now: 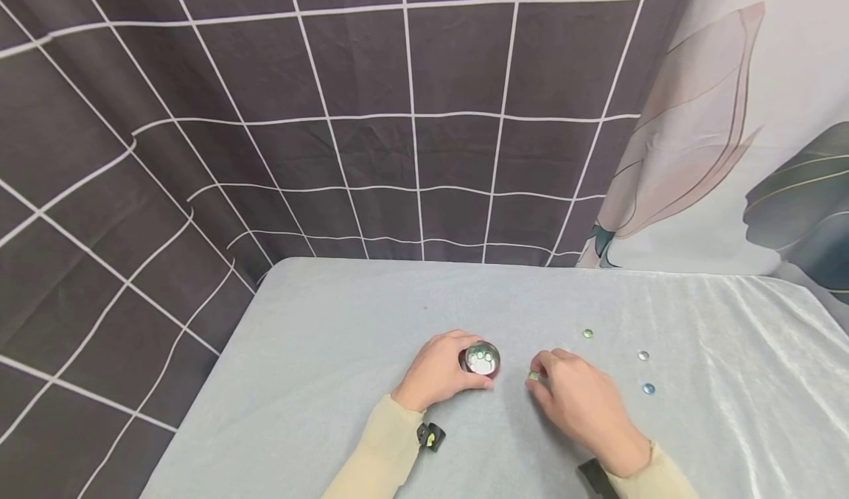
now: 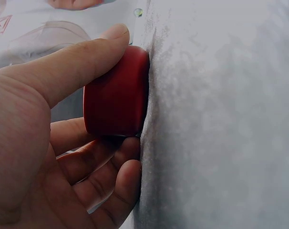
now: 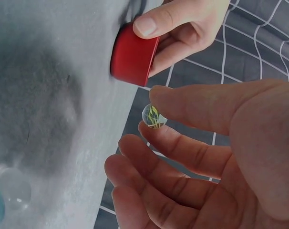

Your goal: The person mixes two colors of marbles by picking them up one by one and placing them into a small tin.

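Note:
My left hand grips a small round red cup, thumb on one side and fingers on the other. From the head view the cup's inside looks silvery, with several small shiny spots in it. In the left wrist view its base stands against the cloth. Just to the right, my right hand pinches a clear glass bead with yellow-green streaks between thumb and index finger. Its other fingers curve loosely below, in the right wrist view. The bead is held apart from the cup.
Right of the right hand, a green glass bead, a clear one and a blue one lie on the pale grey cloth. Behind the table hangs a dark curtain with white grid lines, beside a leaf-patterned one.

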Demonstrator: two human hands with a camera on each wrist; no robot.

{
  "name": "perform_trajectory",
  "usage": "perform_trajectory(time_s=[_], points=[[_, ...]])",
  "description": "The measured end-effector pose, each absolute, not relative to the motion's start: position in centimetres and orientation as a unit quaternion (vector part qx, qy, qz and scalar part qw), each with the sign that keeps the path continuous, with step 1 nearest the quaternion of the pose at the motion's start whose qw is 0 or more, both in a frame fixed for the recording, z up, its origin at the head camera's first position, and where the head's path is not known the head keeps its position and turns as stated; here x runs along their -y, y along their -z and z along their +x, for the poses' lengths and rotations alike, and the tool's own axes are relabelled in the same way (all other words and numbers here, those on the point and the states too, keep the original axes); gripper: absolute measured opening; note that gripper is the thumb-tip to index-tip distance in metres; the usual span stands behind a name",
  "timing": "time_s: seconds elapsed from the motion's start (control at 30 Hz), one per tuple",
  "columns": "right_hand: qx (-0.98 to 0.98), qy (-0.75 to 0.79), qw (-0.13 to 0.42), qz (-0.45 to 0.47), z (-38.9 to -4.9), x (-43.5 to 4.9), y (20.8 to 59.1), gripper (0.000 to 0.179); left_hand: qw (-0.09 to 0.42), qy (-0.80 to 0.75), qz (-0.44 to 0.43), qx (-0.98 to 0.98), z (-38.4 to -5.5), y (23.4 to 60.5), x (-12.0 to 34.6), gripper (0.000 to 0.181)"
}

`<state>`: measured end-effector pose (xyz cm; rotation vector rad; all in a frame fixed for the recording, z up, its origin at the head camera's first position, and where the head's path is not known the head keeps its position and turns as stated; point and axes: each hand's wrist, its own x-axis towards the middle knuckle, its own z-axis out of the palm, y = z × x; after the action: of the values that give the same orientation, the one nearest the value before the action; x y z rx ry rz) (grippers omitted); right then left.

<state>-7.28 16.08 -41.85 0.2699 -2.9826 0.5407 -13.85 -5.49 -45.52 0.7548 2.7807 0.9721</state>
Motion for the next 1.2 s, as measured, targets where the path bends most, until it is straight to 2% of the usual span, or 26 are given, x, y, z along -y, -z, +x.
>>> perform_trajectory(time_s=[0.53, 0.8, 1.2], points=[[0.976, -0.181, 0.073, 0.100, -7.8, -15.1, 41.8, 0.015, 0.045, -0.313, 0.259, -0.913, -14.0, 45.6, 5.5, 0.057], [0.976, -0.186, 0.058, 0.100, -8.2, -14.4, 41.8, 0.014, 0.046, -0.309, 0.256, -0.915, -14.0, 45.6, 5.5, 0.057], [0.973, -0.195, 0.068, 0.105, -8.6, -13.4, 42.1, 0.014, 0.050, -0.317, 0.254, -0.913, -13.9, 45.7, 5.4, 0.055]])
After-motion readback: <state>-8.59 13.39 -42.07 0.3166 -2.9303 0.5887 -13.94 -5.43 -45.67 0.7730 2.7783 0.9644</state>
